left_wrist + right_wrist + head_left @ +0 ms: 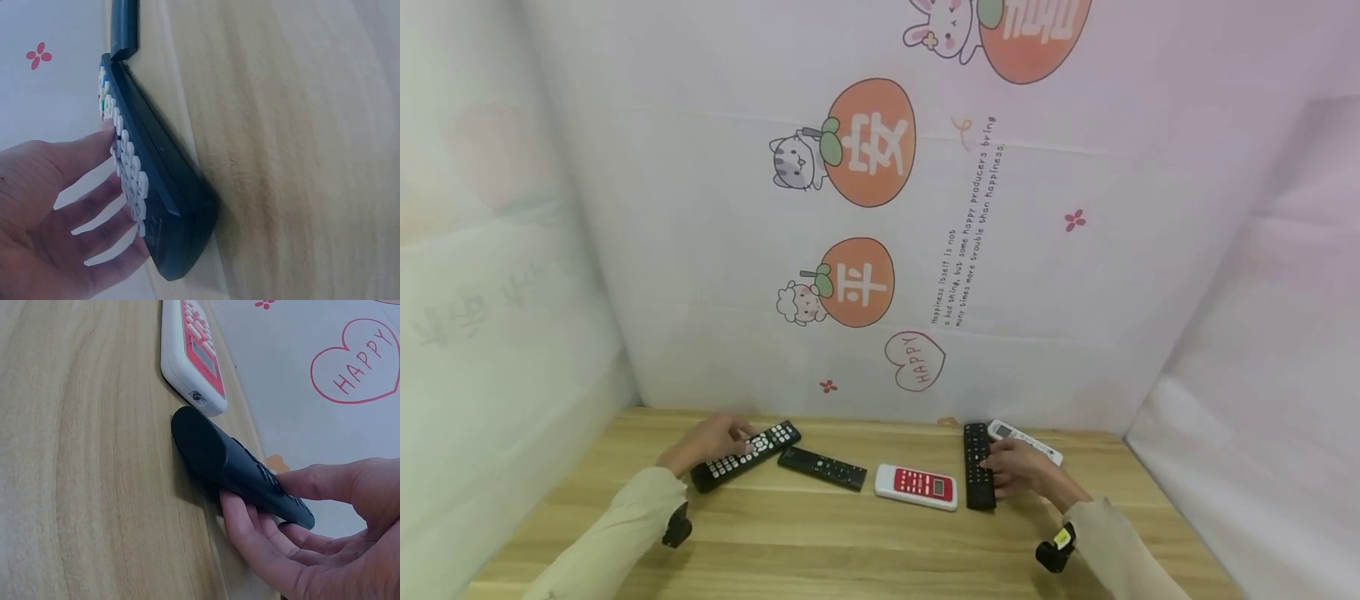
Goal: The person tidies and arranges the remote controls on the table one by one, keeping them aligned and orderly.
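At the left, my left hand (711, 442) holds a large black remote control with white buttons (778, 435). In the left wrist view its thumb presses on the button face and the other fingers reach round the far long side. To the right, my right hand (1021, 467) grips a slim black remote control (976, 450). The right wrist view shows the thumb on its buttons and the fingers curled under its edge, with the near end (199, 440) tipped up. A white remote control (1006, 431) lies partly behind that hand.
Between the hands lie another black remote control (822, 468) and a white one with a red face (917, 486). All are on a wooden table (820, 542). A printed white cloth (715, 250) rises at its back edge, with pale cloth walls at both sides.
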`<state>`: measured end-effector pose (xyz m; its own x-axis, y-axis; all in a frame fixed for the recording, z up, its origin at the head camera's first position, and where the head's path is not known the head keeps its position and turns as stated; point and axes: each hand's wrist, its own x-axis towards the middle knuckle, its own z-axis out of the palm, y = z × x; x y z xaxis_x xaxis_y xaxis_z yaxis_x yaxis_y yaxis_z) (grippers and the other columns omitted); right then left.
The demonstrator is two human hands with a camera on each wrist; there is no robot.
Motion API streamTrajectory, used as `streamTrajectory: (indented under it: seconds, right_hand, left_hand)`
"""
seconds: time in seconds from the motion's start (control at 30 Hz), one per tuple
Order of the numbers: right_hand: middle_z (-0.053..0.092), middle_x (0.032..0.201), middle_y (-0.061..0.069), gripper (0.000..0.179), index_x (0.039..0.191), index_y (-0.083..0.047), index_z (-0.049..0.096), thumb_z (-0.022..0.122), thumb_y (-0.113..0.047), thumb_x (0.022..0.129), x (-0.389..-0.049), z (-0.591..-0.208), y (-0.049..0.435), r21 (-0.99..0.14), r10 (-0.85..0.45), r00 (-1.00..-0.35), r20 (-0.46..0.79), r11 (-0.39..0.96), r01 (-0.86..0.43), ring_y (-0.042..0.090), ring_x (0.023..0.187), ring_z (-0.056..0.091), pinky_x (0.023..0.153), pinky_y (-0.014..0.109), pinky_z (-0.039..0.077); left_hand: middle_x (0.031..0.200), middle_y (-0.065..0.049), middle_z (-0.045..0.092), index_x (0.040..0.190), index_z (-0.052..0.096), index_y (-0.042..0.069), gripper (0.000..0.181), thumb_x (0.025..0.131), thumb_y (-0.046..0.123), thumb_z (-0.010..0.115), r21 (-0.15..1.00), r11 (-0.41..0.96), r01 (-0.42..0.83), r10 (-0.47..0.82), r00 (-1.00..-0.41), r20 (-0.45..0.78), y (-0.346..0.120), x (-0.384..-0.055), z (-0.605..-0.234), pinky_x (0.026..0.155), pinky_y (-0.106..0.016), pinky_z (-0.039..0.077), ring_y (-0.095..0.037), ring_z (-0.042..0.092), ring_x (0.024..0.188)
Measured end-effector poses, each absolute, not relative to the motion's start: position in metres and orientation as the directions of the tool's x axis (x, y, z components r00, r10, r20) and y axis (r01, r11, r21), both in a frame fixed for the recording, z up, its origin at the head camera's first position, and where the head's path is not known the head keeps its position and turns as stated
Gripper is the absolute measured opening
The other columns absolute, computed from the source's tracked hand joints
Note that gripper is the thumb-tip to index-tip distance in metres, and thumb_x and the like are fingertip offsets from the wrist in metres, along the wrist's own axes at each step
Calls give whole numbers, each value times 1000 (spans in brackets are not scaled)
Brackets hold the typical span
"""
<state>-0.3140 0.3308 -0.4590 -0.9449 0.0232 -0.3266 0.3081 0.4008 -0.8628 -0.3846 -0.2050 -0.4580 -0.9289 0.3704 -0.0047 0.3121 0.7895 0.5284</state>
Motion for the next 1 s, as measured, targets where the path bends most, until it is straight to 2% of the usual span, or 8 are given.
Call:
streamTrajectory:
  seconds: [0.13, 0.4, 0.5, 0.77, 1.0]
  right_hand:
    - [62, 122, 42, 64, 147, 19, 33, 65, -3, 97, -314, -457, 327, -865, 19, -947, -321, 402, 301, 39, 97, 73, 79, 45, 66]
    - [63, 123, 34, 66, 149, 18, 34, 65, -4, 95, -311, -451, 319, -871, -19, -967, -256, 438, 222, 27, 90, 70, 77, 41, 65]
    - [64, 124, 33, 69, 150, 17, 35, 67, -7, 94, -310, -448, 314, -863, -15, -971, -237, 462, 203, 27, 92, 70, 81, 43, 64]
    - [69, 110, 30, 66, 151, 16, 33, 66, -3, 97, -299, -441, 299, -895, -50, -967, -250, 394, 211, 29, 84, 74, 75, 46, 66]
    - [70, 105, 26, 64, 147, 18, 34, 66, 0, 94, -287, -438, 282, -920, -133, -958, -254, 339, 197, 28, 84, 74, 78, 47, 66]
  left_hand:
    - [108, -15, 75, 121, 75, 5, 32, 92, 18, 79, 508, 797, 328, 372, -928, 16, -207, -383, -461, 84, -49, 60, -27, 70, 96]
    - [108, -16, 75, 120, 75, 3, 31, 91, 16, 78, 464, 818, 340, 369, -929, 31, -203, -378, -455, 84, -51, 60, -29, 70, 96]
    - [109, -17, 75, 119, 75, 4, 30, 91, 16, 78, 460, 822, 334, 364, -931, 27, -203, -377, -455, 85, -52, 60, -31, 70, 97]
    - [112, -19, 75, 118, 75, 2, 29, 91, 14, 78, 458, 814, 356, 388, -921, 26, -204, -378, -457, 86, -54, 60, -35, 71, 101]
    - [110, -20, 75, 118, 74, -1, 32, 91, 15, 79, 449, 817, 361, 392, -920, 25, -201, -379, -457, 90, -57, 59, -36, 71, 102]
